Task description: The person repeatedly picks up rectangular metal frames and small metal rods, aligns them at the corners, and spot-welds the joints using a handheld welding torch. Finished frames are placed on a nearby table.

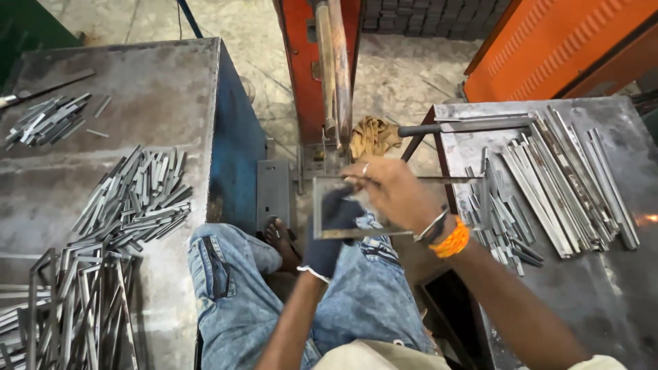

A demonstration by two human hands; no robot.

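While both grip it: metal frame [343,205] flat-ish, long axis L-R, gloved left hand [329,229] & right hand [392,193] shut

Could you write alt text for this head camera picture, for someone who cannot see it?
Seen from above, a seated person's gloved left hand and bare right hand hold a rectangular metal frame at an orange machine. Flat metal strips lie heaped on tables either side.

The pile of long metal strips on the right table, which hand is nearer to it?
Right. The right hand is beside the long metal strips; the gloved left hand is farther away, over the lap.
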